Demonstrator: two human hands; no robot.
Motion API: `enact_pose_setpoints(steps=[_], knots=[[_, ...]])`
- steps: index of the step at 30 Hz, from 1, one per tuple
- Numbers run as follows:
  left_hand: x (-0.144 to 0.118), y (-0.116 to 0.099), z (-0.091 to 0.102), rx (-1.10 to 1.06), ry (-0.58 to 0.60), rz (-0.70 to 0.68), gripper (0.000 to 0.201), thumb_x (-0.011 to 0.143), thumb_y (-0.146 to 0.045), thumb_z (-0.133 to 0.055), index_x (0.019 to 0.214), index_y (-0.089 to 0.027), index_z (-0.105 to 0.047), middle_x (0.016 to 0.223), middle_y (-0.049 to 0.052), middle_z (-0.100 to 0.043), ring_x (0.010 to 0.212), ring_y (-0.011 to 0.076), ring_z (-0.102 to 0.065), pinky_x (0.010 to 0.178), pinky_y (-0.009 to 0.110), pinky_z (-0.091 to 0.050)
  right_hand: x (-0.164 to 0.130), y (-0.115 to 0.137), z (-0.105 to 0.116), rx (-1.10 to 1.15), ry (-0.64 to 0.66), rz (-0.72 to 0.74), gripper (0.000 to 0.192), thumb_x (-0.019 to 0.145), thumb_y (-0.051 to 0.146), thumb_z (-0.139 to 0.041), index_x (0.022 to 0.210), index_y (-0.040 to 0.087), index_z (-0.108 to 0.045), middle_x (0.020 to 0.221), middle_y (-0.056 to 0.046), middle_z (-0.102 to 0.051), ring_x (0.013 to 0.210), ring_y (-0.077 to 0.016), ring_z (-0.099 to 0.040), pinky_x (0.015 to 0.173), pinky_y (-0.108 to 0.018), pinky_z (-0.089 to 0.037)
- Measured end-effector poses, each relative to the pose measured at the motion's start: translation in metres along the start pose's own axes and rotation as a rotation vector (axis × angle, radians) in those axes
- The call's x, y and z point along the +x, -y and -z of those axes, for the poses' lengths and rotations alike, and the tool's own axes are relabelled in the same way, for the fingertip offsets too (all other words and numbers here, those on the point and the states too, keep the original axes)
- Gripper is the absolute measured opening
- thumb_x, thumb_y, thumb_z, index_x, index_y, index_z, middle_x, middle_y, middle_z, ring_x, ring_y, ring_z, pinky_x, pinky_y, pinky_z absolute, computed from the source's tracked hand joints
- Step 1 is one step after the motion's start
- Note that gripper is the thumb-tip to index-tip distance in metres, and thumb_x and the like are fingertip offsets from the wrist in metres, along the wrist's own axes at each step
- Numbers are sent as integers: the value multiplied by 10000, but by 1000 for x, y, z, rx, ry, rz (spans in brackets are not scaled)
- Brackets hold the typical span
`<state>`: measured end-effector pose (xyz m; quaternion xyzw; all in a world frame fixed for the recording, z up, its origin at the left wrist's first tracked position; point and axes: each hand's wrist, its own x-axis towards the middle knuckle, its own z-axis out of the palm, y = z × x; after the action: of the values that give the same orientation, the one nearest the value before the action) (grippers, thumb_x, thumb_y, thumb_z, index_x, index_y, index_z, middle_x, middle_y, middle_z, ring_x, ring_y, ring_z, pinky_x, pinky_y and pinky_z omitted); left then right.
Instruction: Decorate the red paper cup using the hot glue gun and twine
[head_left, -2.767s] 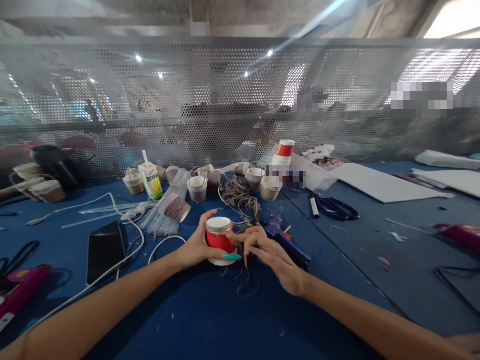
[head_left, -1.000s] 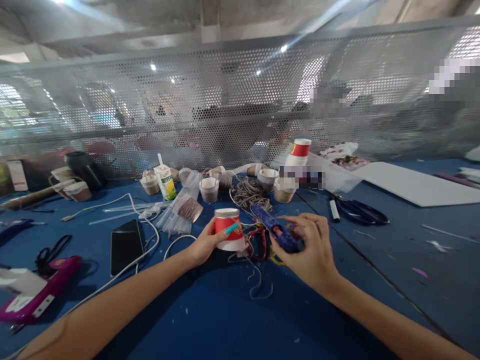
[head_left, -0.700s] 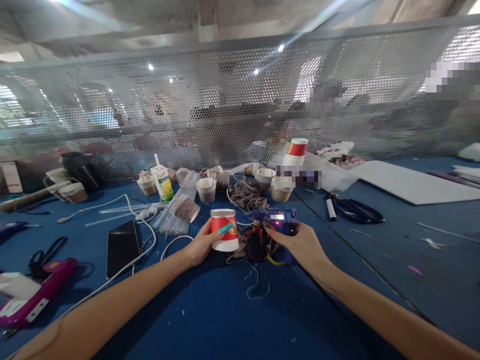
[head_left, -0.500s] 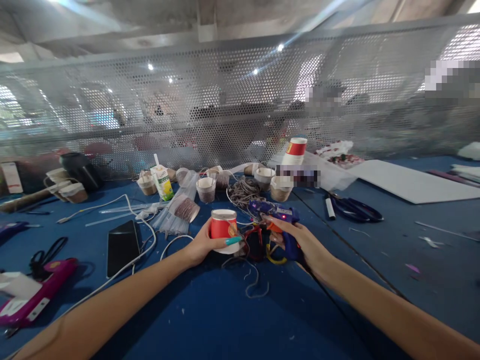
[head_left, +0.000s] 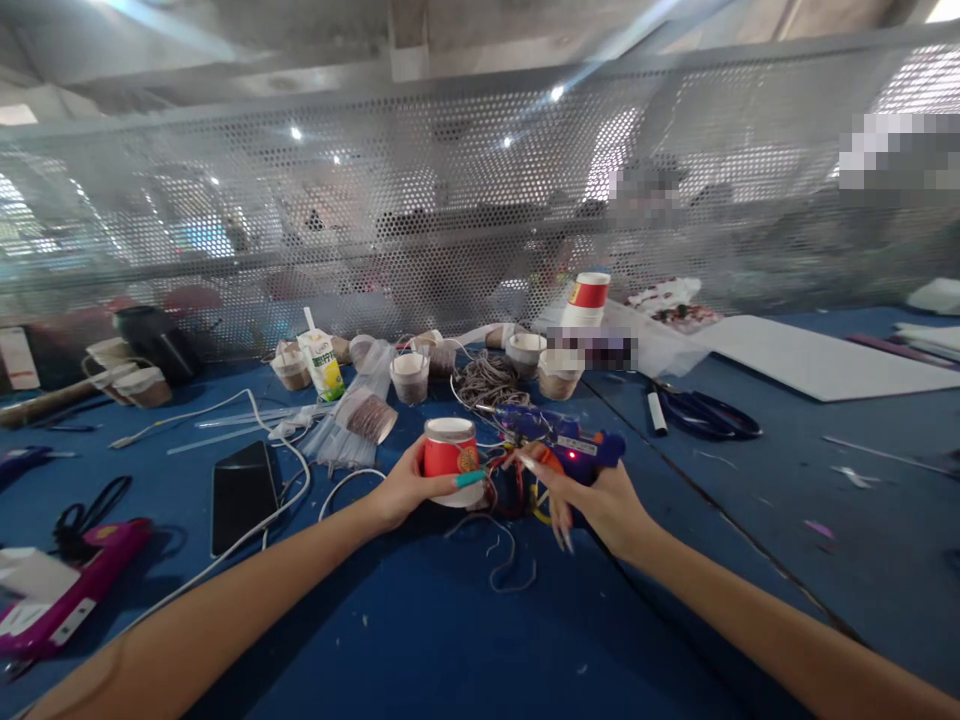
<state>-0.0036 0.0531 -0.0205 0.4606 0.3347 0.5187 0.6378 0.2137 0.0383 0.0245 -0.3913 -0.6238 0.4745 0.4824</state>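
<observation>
My left hand point(head_left: 405, 490) is closed round a red and white paper cup point(head_left: 450, 458), which has a grey cord band near its rim. The thumb, with a teal nail, lies across its front. To the right, my right hand point(head_left: 600, 500) is around a blue glue gun point(head_left: 577, 445) with an orange trigger and a lit red light. Its nozzle points left, toward the pile of grey cord point(head_left: 491, 380). The index finger lies along the trigger, while other fingers hang loosely below; the handle is mostly hidden. Red and yellow loops point(head_left: 517, 490) lie between the hands.
Cord-wrapped cups point(head_left: 410, 377), a drink carton point(head_left: 322, 365) and clear plastic sleeves point(head_left: 341, 425) stand or lie behind. A phone point(head_left: 244, 497) and white cable are left, beside a magenta power strip point(head_left: 105, 570). Scissors point(head_left: 709, 412) and a white board point(head_left: 832, 358) are right.
The glue gun has turned and shifted right in my right hand, showing more of its body. My right hand's lower fingers have loosened and extended downward. My left hand still holds the cup.
</observation>
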Motion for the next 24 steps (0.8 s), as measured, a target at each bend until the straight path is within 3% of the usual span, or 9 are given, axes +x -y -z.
enact_pose_setpoints(steps=[3,9,24], knots=[[0,-1,-2,-23,13,0,650,442,-236,-868,1026,-150,-596,962,83,-687,866,231,-637,855,411,-462,0,2,2,-192,-19,181,182,711,345,-698,653,192,-617,361,46,-512,313,-135,-493,390,-278,-468],[1,-2,-2,0,-3,10,652,435,-250,-872,1019,-157,-597,965,76,-680,884,238,-630,857,418,-458,-2,1,6,-424,73,442,174,773,236,-602,608,183,-589,554,-4,-579,489,-128,-546,494,-258,-445],[-4,-10,-10,-31,17,35,678,399,-162,-872,1013,-157,-583,883,39,-687,799,188,-638,793,361,-499,-2,-3,3,-619,84,509,231,775,155,-507,561,197,-430,513,28,-478,475,-95,-429,490,-234,-372]])
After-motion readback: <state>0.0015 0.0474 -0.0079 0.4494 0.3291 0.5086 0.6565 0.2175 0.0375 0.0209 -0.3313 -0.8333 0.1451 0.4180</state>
